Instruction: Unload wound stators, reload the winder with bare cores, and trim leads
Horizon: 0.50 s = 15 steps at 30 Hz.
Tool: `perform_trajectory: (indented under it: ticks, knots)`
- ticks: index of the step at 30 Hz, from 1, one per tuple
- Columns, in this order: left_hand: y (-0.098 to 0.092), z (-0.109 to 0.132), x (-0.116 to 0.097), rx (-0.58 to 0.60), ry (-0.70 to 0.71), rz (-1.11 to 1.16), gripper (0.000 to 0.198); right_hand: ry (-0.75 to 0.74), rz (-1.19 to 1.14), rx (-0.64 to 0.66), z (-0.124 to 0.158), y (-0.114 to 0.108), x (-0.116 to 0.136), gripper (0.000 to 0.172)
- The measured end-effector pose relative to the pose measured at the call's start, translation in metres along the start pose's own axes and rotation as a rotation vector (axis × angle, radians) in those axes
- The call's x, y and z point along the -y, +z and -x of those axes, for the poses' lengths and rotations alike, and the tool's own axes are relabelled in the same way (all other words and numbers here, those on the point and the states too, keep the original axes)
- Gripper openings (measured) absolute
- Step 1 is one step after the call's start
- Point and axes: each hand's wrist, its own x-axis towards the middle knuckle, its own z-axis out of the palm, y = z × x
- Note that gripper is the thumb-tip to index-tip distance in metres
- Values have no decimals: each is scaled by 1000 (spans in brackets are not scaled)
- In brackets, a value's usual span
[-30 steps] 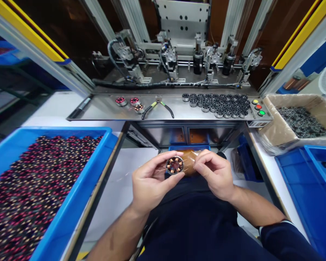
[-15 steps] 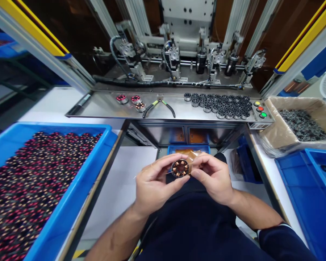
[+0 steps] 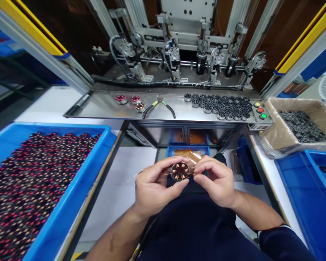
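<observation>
My left hand (image 3: 157, 183) grips a small round motor stator (image 3: 180, 171) wound with copper coils, holding its rim between thumb and fingers in front of my body. At the stator's right side, my right hand (image 3: 216, 180) pinches thin copper wire ends (image 3: 191, 173) between thumb and forefinger. Another fine wire sticks out on the left, over my left fingers. On the metal shelf ahead lie red and copper wound stators (image 3: 121, 99), green-and-black pliers (image 3: 159, 105) with spread handles, and a group of dark unwound stator cores (image 3: 220, 105).
A blue bin (image 3: 97, 134) full of wound stators stands at left. At right are a plastic-lined carton (image 3: 271, 123) of cores, a blue bin (image 3: 293, 188) and coloured push buttons (image 3: 263, 116). A winding machine (image 3: 174, 54) rises behind the shelf.
My right hand has shifted slightly right, away from the stator, with the wire ends in its pinch. Rods on the machine behind have moved up.
</observation>
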Motion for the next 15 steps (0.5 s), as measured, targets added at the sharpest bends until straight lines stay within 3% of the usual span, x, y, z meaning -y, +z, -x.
perform_trajectory:
  ticks: [5, 8, 15]
  knots:
    - [0, -4, -6, 44, -55, 78, 41, -134, 102, 27, -7, -5, -4, 14]
    - [1, -4, -7, 54, -62, 72, 39, -218, 161, 16, -10, -3, 0, 10]
    - [5, 1, -3, -19, -9, -35, 40, -241, 153, -98, 2, 10, 6, 15]
